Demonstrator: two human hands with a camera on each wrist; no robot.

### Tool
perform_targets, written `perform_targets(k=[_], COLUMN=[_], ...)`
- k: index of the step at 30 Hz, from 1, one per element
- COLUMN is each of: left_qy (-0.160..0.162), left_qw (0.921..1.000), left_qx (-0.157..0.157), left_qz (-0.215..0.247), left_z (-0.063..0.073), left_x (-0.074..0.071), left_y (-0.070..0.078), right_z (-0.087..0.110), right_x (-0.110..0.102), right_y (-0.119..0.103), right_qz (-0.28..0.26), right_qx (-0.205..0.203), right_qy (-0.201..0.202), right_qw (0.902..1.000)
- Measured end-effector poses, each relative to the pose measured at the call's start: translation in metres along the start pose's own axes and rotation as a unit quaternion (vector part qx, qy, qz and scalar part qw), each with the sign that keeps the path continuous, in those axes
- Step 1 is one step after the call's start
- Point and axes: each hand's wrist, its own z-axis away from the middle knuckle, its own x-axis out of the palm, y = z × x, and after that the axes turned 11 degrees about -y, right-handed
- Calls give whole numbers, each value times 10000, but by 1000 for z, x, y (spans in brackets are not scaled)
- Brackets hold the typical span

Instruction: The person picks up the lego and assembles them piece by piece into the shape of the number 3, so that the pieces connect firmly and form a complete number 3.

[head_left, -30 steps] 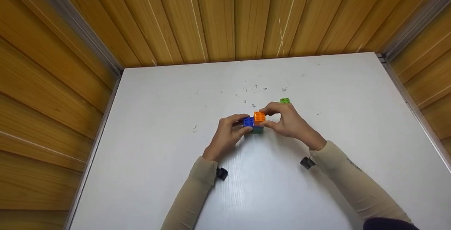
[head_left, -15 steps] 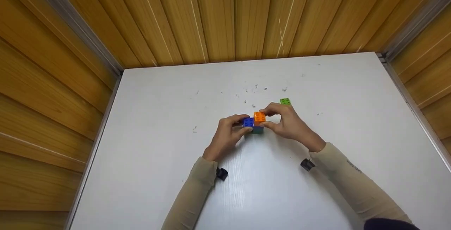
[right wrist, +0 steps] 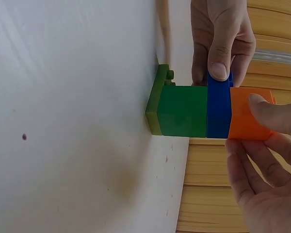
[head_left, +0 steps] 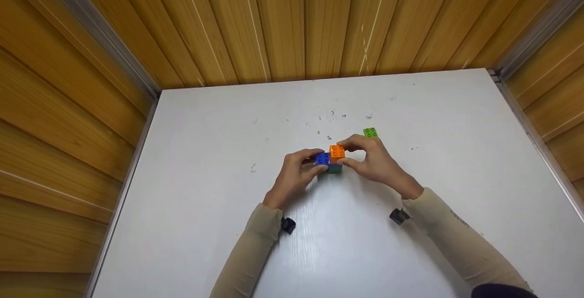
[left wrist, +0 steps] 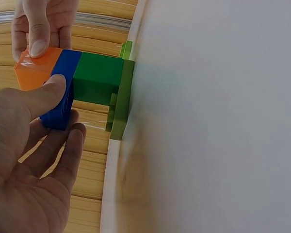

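Note:
A small tower of toy building bricks stands on the white table. Its base is a thin olive-green brick (left wrist: 123, 104), with a dark green brick (right wrist: 184, 110) above it. A longer blue brick (head_left: 322, 158) comes next to that on top, jutting out leftward past the green one. Topping the stack is an orange brick (head_left: 337, 152) at the blue brick's right end. My left hand (head_left: 294, 177) pinches the protruding end of the blue brick between thumb and fingers. With thumb and fingertips, my right hand (head_left: 376, 161) grips the orange brick, which sits flush against the blue.
A loose light green brick (head_left: 370, 132) lies on the table just beyond my right hand, partly covered by it. The white table (head_left: 205, 129) bears small dark marks. Wood-patterned panels (head_left: 283, 24) rise behind it and on both sides.
My right wrist and forearm have shifted slightly toward me, showing more of the light green brick. Both hands keep their holds, and the tower stays in place.

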Motion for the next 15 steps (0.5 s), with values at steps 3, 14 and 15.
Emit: perform_targets(k=[3, 14, 15], left_qy=[3, -12, -12], left_qw=[10000, 9999, 9999], left_qx=[-90, -64, -50], left_qz=[22, -121, -135], left_z=[1, 0, 0], left_x=[0, 0, 0], left_y=[1, 2, 2], right_z=[0, 1, 1], right_x=[2, 4, 4], right_y=[4, 8, 8], right_qz=[-185, -346, -343], right_qx=[60, 64, 75], right_qy=[29, 90, 89], right_qw=[9998, 9993, 9993])
